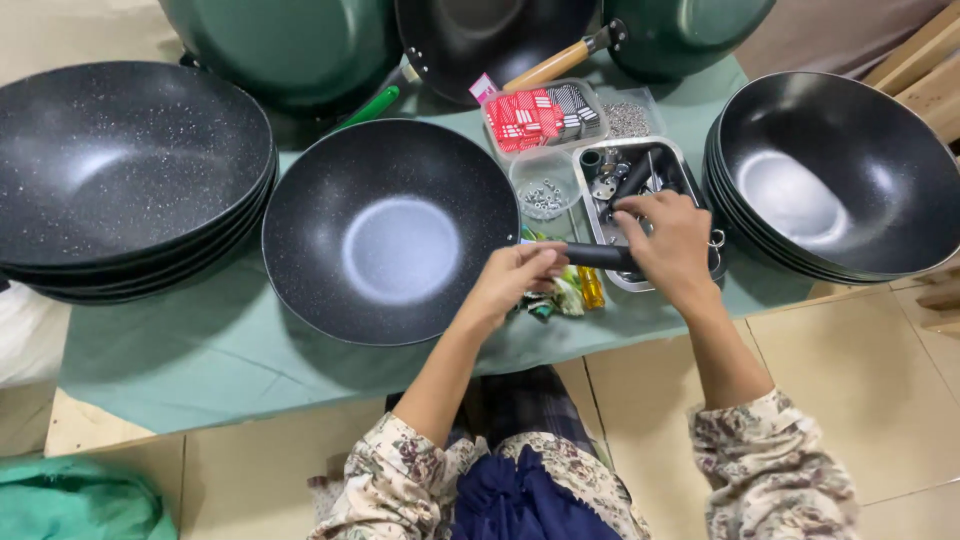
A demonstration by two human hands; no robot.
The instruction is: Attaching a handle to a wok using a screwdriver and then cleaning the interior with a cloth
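A black speckled wok (390, 230) lies in front of me on a green cloth (200, 350). My left hand (515, 282) sits at the wok's right rim and pinches the near end of a short black handle piece (597, 256). My right hand (670, 245) grips the other end of that handle piece, just above a metal tray (690, 165) of dark parts and washers. Beneath my hands lie some green and yellow wrappers (570, 295).
A stack of black woks (120, 170) stands at the left and another stack of black woks (835, 175) at the right. Green woks (290, 45) and a wooden-handled pan (550, 65) line the back. A clear tub of small nuts (546, 190) and a tray of red packets (535, 115) sit behind.
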